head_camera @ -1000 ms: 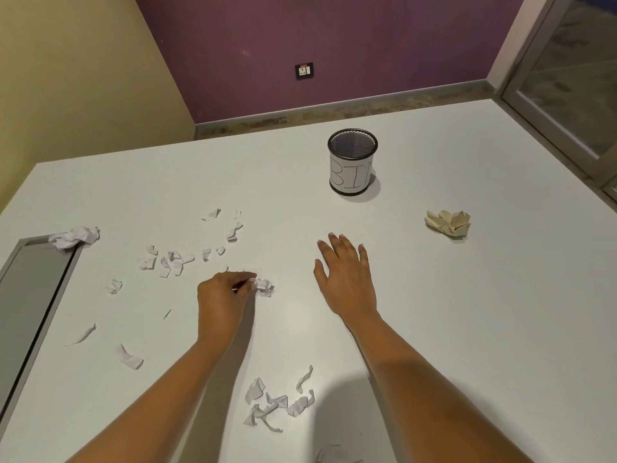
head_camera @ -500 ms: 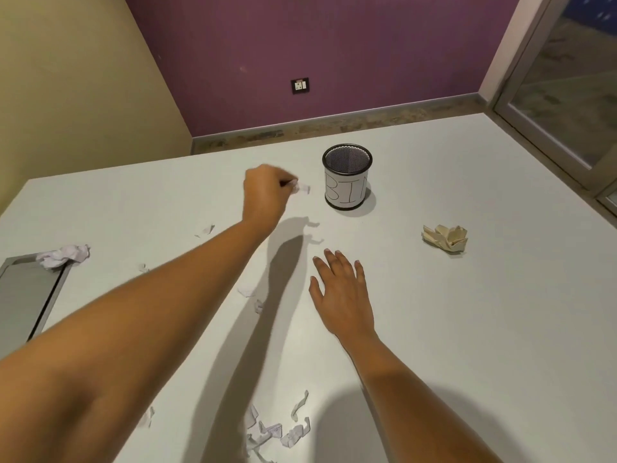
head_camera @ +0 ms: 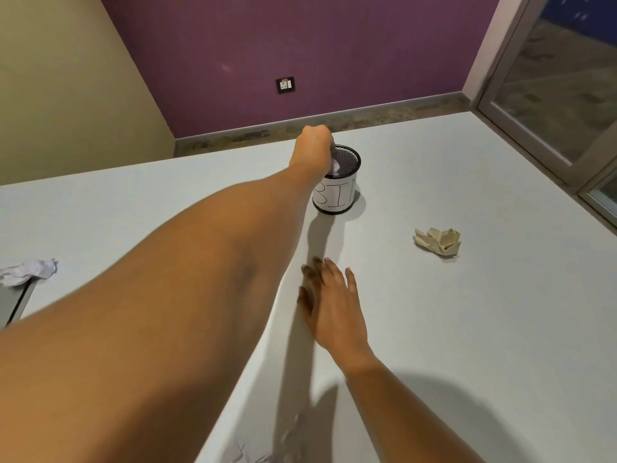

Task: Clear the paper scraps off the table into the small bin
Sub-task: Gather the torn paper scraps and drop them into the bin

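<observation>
Left hand: arm stretched fully forward across the white worktop, knuckles up, grip bunched over the near-left rim of the small mesh bin; whether it grasps anything cannot be told. White paper scrap: visible just under the fingers, inside the bin mouth. Right hand: flat, palm down, fingers spread, released, resting on the worktop nearer the person. Crumpled beige paper: right of the bin, well apart. Crumpled white paper: far left edge. Small scraps: bottom edge.

A wall socket on the purple wall.
</observation>
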The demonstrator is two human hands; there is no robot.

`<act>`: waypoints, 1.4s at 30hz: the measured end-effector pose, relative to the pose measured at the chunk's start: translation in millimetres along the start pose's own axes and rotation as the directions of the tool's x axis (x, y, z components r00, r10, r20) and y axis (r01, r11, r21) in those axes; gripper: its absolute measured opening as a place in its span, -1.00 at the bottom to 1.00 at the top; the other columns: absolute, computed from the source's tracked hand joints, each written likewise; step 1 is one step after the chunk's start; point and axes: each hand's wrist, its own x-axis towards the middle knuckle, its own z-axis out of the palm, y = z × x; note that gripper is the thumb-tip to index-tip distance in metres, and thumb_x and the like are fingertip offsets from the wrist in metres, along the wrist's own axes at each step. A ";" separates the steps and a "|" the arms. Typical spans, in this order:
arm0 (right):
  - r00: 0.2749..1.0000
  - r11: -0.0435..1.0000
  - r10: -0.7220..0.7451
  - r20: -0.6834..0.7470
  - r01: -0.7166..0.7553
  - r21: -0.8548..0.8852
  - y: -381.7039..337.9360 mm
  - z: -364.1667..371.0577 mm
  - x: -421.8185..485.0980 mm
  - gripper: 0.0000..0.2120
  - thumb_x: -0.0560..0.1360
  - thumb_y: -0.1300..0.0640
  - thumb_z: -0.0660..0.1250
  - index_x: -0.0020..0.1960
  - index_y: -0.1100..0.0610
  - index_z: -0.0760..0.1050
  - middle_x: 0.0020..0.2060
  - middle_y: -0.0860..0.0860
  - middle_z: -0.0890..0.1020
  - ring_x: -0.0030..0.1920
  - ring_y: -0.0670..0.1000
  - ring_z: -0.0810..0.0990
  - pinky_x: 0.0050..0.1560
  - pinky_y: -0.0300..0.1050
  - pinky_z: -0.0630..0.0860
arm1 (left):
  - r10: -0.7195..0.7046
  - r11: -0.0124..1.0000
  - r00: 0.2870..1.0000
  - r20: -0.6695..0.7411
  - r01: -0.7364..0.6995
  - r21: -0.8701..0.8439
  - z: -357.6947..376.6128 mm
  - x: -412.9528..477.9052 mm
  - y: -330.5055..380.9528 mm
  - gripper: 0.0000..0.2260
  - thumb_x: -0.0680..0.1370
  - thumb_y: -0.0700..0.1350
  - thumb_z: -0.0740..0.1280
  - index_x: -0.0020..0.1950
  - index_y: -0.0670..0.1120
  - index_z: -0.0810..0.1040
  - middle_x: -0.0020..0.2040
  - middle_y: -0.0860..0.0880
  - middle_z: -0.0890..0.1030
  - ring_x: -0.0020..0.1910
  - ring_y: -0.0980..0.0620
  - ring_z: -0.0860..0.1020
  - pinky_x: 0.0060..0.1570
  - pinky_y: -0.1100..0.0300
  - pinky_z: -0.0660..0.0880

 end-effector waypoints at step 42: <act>0.997 0.995 0.025 0.073 -0.032 0.098 -2.1 0.9 -2.7 -0.47 0.50 -0.06 -0.12 0.33 0.07 0.39 0.37 0.05 0.43 0.41 0.05 0.34 0.43 0.13 0.17 | -0.143 0.987 0.990 0.019 0.144 -0.077 47.3 -279.0 -123.2 -0.72 0.55 -0.28 0.22 0.26 -0.16 0.49 0.34 -0.13 0.43 0.34 -0.07 0.39 0.30 0.22 0.18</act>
